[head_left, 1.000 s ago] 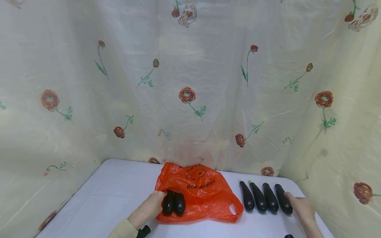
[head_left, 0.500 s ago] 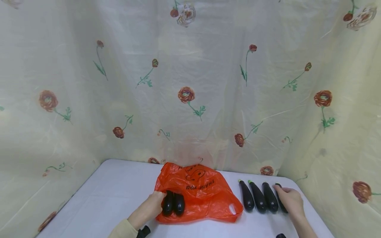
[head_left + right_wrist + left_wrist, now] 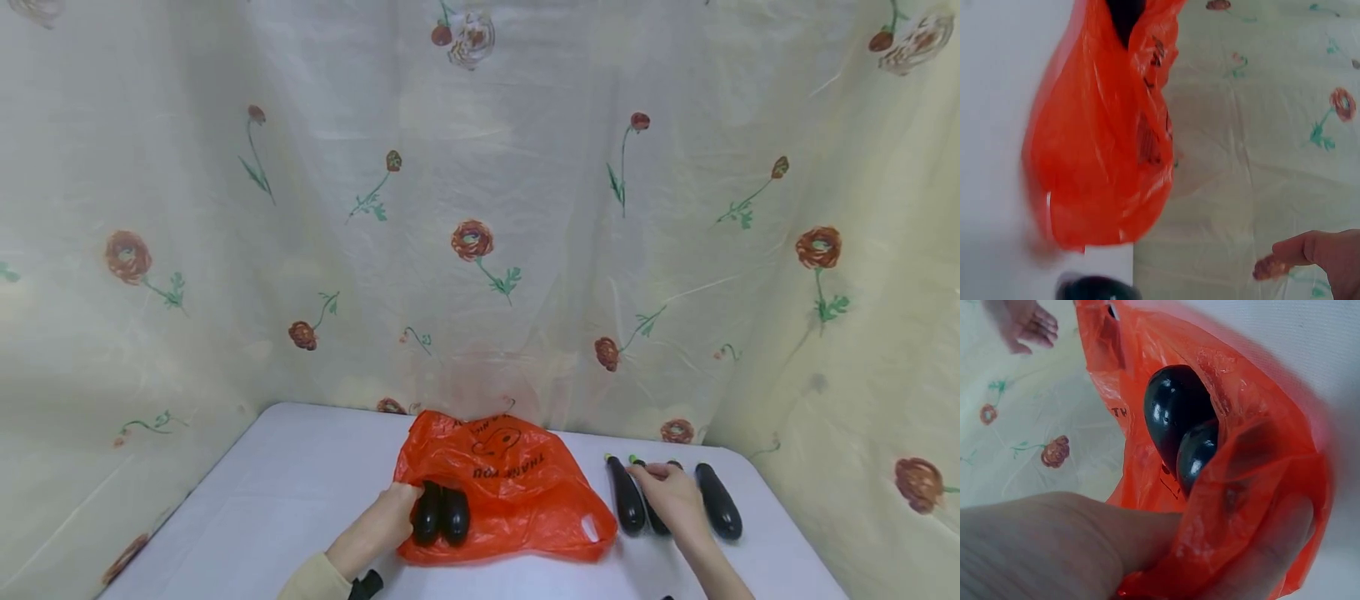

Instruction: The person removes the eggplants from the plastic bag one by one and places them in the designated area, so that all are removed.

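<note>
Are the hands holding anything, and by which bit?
The left hand grips the red bag by its left edge, beside two eggplants. The right hand holds nothing; it hovers over the row of eggplants.

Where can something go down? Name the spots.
Free: table between its left edge and the red bag; a sliver right of the eggplant row. Crowded: that row, partly under the right hand, and the bag, gripped by the left hand.

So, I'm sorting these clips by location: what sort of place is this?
Probably a curtained-off corner set up for filming, though the room beyond is hidden. Flower-printed sheeting hangs behind and beside a white table, on which lie a red plastic bag and a row of black eggplants.
</note>
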A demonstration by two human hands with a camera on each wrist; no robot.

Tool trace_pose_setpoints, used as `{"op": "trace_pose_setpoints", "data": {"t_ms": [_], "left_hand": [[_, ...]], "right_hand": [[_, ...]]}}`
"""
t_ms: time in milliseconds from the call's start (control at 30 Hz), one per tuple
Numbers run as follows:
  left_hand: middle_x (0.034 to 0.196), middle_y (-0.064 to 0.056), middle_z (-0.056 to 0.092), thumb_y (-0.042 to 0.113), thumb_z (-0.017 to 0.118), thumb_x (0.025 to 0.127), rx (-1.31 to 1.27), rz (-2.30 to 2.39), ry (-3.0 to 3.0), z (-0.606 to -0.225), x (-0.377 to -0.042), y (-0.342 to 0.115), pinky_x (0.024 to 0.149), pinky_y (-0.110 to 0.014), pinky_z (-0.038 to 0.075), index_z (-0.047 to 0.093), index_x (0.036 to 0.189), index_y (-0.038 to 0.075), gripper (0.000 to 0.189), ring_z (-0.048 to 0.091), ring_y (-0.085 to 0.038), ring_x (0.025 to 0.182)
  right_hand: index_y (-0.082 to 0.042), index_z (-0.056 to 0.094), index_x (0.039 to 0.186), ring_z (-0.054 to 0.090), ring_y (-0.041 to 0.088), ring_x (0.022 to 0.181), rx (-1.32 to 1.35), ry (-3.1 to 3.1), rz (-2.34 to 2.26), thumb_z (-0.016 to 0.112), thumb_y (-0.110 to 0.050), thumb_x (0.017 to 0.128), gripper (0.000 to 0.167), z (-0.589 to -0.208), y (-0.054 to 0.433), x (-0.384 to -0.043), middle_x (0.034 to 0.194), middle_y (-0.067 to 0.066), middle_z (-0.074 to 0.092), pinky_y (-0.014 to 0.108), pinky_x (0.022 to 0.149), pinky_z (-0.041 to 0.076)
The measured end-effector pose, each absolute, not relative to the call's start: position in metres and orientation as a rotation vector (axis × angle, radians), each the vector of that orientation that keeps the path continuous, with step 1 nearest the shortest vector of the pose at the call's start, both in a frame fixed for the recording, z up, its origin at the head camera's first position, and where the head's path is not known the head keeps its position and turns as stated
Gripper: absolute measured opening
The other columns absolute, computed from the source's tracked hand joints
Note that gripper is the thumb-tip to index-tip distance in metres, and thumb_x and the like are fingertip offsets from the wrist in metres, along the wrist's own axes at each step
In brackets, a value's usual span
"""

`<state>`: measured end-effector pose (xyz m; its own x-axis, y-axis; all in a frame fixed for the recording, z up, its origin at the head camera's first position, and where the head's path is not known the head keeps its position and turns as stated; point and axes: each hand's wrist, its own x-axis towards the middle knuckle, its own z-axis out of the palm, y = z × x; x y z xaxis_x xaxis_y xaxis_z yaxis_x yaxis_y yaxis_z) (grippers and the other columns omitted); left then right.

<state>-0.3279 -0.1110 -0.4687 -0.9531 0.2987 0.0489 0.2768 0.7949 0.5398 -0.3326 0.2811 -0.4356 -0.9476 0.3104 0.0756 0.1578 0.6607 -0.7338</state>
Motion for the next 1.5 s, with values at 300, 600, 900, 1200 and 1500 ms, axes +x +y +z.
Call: {"op": "trace_pose_setpoints", "data": {"t_ms": [300, 600, 900, 1200, 1500], "left_hand": [[0.111, -0.023, 0.067, -0.023, 0.061, 0.073, 0.465, 0.873, 2.946, -0.470, -0.327, -0.110, 0.085, -0.051, 0.054, 0.062, 0.113, -0.011, 0.043, 0.065, -0.031, 0.101], [0.114, -0.026, 0.065, -0.024, 0.060, 0.073, 0.456, 0.893, 2.943, -0.468, -0.329, -0.111, 0.086, -0.051, 0.054, 0.061, 0.115, -0.011, 0.045, 0.064, -0.038, 0.107], [0.112, -0.023, 0.067, -0.022, 0.062, 0.075, 0.453, 0.894, 2.950, -0.469, -0.327, -0.110, 0.083, -0.050, 0.055, 0.063, 0.115, -0.008, 0.043, 0.067, -0.033, 0.098], [0.105, -0.023, 0.068, -0.024, 0.061, 0.072, 0.534, 0.865, 2.994, -0.469, -0.327, -0.111, 0.082, -0.048, 0.056, 0.064, 0.109, -0.011, 0.039, 0.067, -0.033, 0.096], [0.106, -0.025, 0.067, -0.024, 0.061, 0.071, 0.570, 0.861, 3.012, -0.470, -0.326, -0.112, 0.084, -0.048, 0.055, 0.063, 0.109, -0.012, 0.040, 0.066, -0.035, 0.100]], "right_hand": [[0.008, 0.058, 0.120, 0.062, 0.034, 0.097, -0.310, -2.680, 1.267, 0.063, -0.041, 0.088, 0.059, -0.431, 0.233, -0.330, 0.108, 0.025, 0.065, 0.049, 0.088, 0.053], [0.009, 0.057, 0.118, 0.061, 0.027, 0.090, -0.224, -2.732, 1.287, 0.066, -0.036, 0.087, 0.055, -0.435, 0.189, -0.326, 0.103, 0.020, 0.065, 0.043, 0.083, 0.056], [0.008, 0.062, 0.112, 0.061, 0.023, 0.087, -0.160, -2.715, 1.316, 0.071, -0.031, 0.084, 0.049, -0.443, 0.152, -0.324, 0.096, 0.014, 0.067, 0.037, 0.075, 0.055], [0.003, 0.063, 0.112, 0.058, 0.017, 0.081, -0.163, -2.768, 1.435, 0.070, -0.031, 0.085, 0.044, -0.445, 0.126, -0.323, 0.094, 0.008, 0.066, 0.030, 0.069, 0.054], [0.001, 0.066, 0.106, 0.058, 0.017, 0.079, -0.106, -2.796, 1.509, 0.071, -0.032, 0.086, 0.039, -0.451, 0.109, -0.323, 0.094, 0.007, 0.067, 0.033, 0.072, 0.056]]}}
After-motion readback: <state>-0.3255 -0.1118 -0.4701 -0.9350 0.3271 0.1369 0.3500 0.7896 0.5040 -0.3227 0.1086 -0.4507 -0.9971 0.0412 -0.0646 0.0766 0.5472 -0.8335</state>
